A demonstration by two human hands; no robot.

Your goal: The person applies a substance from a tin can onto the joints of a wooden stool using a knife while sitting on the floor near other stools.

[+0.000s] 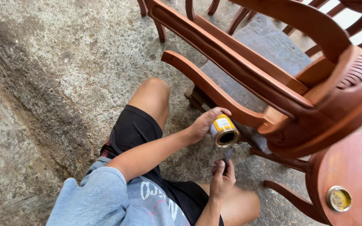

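Left hand (pixel 202 124) wraps its fingers around a small yellow-labelled tin (pixel 223 130), tilted open-mouth toward us; at 6 o'clock, right hand (pixel 222 179) pinches a brush handle (pixel 227 155) beside the reddish wooden chair (pixel 273 79).

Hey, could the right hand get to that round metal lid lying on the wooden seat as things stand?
Probably yes. The lid lies in the open on the round wooden seat, off to the side of the right hand, with nothing between. But that hand grips a thin tool at the can.

Reddish wooden chairs (pixel 248 79) on rough concrete floor (pixel 72 62); round lid (pixel 338 198) on wooden stool top (pixel 357 167), bottom right corner.
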